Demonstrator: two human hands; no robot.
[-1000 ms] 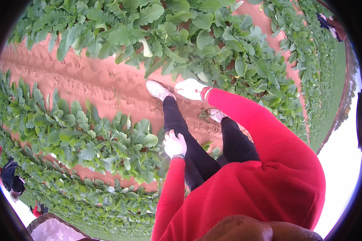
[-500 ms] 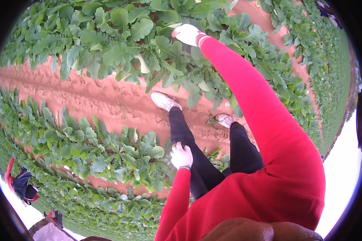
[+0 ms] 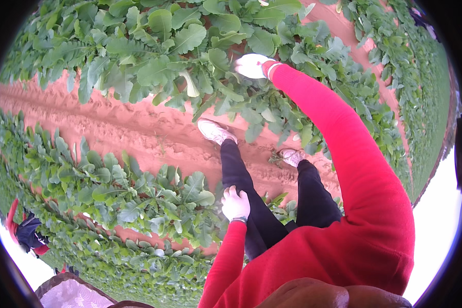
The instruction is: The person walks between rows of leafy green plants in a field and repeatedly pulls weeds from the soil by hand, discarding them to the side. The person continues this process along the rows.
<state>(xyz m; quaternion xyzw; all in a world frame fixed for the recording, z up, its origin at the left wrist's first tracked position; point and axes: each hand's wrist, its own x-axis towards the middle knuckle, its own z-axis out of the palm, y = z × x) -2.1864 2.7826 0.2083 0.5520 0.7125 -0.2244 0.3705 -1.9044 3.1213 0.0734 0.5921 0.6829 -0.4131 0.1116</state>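
Observation:
My right hand (image 3: 251,65), at the end of an outstretched red sleeve (image 3: 339,115), is low over the far row of leafy green plants (image 3: 161,69). Its fingertips point left among the leaves; whether they grip anything is hidden. My left hand (image 3: 235,204) rests by my left knee, against the dark trousers (image 3: 256,205). Its fingers are bent and slightly apart, with nothing seen in them. A pale, folded leaf (image 3: 191,83) stands out left of my right hand.
Reddish bare soil (image 3: 133,123) runs between the plant rows, with my light shoes (image 3: 215,131) on it. Another leafy row (image 3: 133,187) grows on the near left. A person in red and dark clothing (image 3: 28,231) bends at the far left. More rows (image 3: 421,92) stretch to the right.
My right hand has come back toward me and slightly right, over the same row. My left hand stays by the knee. The whole view has shifted a little.

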